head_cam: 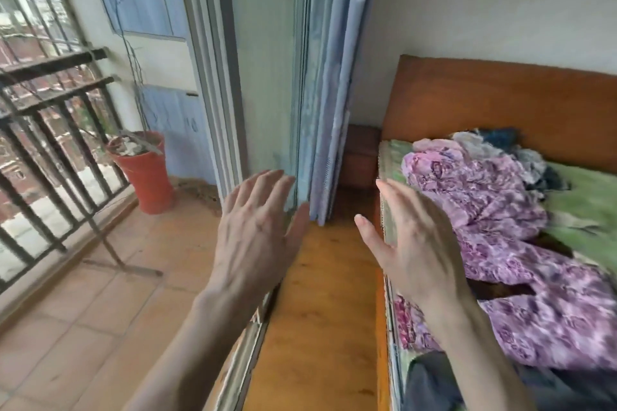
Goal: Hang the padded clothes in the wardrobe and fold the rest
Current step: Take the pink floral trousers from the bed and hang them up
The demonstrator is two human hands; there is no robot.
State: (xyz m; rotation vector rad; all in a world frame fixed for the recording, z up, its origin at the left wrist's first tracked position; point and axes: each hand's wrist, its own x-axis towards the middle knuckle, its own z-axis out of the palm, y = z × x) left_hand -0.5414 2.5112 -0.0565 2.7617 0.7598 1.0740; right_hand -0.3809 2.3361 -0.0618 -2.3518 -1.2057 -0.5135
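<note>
Both hands, left [255, 227] and right [419, 243], are spread and empty, so reach right and lift one purple garment [494, 210] off the bed [587, 197] cleanly.

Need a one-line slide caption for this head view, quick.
Both hands, left hand and right hand, open and empty beside the bed piled with purple floral clothes.

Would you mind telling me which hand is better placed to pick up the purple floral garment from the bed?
Right. The right hand hovers open at the bed's edge, beside the purple floral garment; the left hand, also open, is nearer the sliding door frame.
</note>
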